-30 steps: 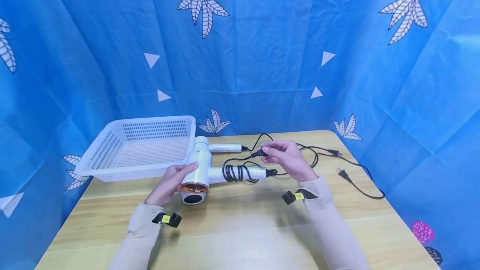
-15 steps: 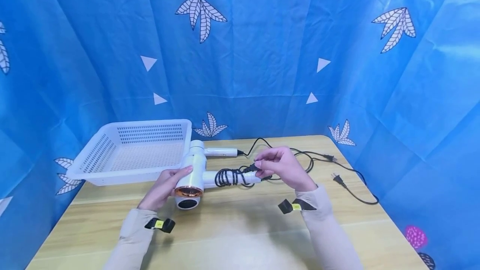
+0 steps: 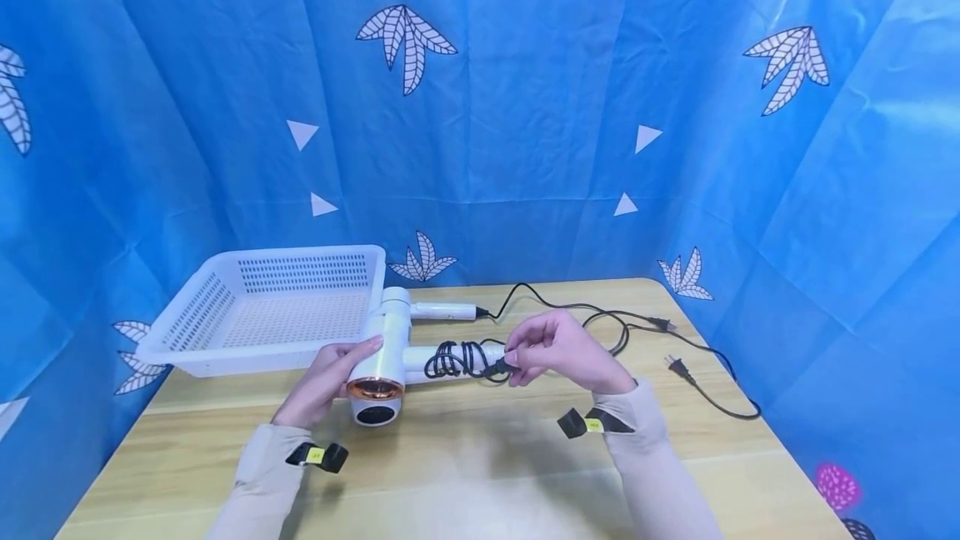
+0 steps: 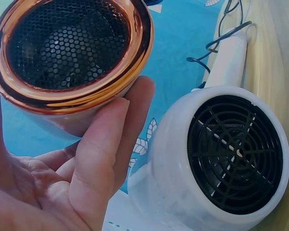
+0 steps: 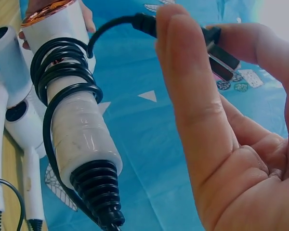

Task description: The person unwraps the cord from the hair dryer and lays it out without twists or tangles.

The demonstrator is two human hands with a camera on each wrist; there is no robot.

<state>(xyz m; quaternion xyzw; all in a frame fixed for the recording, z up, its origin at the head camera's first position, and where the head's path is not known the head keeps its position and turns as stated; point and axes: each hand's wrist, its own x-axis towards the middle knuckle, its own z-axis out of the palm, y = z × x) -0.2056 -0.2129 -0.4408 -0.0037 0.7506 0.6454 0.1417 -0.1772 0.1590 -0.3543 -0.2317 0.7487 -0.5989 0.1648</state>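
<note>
White dryer [image 3: 388, 348] is gripped by left hand [image 3: 321, 386], plug [image 5: 224, 57] by right hand [image 3: 564, 350]. Surface [image 3: 738, 477] is exposed toward right edge [image 3: 791, 469].

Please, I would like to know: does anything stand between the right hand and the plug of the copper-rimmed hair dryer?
Nothing visible does: the right hand pinches the plug directly, and its metal prongs show in the right wrist view. Nearby, the cord is wound around the handle.
</note>
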